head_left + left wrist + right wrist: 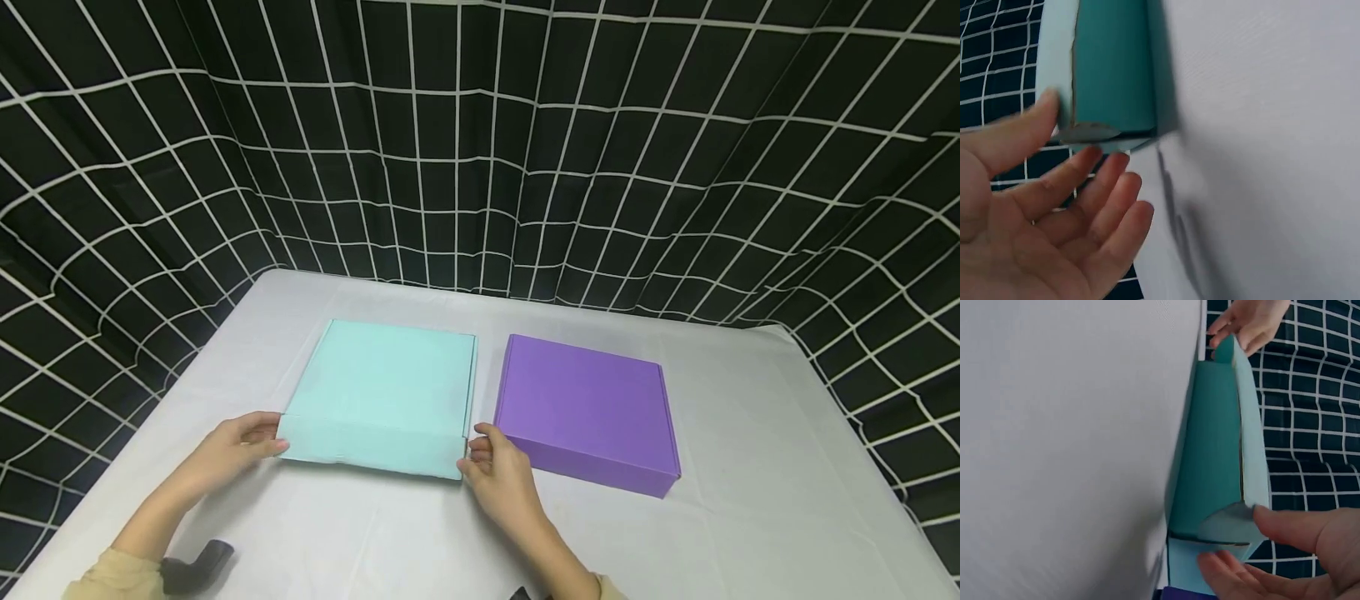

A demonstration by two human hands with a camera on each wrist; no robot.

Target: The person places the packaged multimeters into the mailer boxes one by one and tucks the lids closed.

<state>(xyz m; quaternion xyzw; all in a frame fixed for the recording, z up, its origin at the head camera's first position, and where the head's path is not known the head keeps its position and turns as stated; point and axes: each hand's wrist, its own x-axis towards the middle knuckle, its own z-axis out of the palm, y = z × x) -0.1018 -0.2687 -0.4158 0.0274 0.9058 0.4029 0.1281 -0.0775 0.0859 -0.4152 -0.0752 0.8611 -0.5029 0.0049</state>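
Note:
A turquoise cardboard box lies on the table, its lid's front flap sticking out toward me. My left hand holds the flap's left end, thumb on the pale outer face and fingertips by the small side tab. At the opposite end my right hand grips the corner between thumb and fingers, around another curved tab. Both wrist views look in under the flap at the darker teal front wall. The box's contents are hidden.
A shut purple box stands just right of the turquoise one, close to my right hand. White cloth covers the table. Behind and at both sides hangs a black curtain with a white grid. A dark curved object shows beside my left sleeve.

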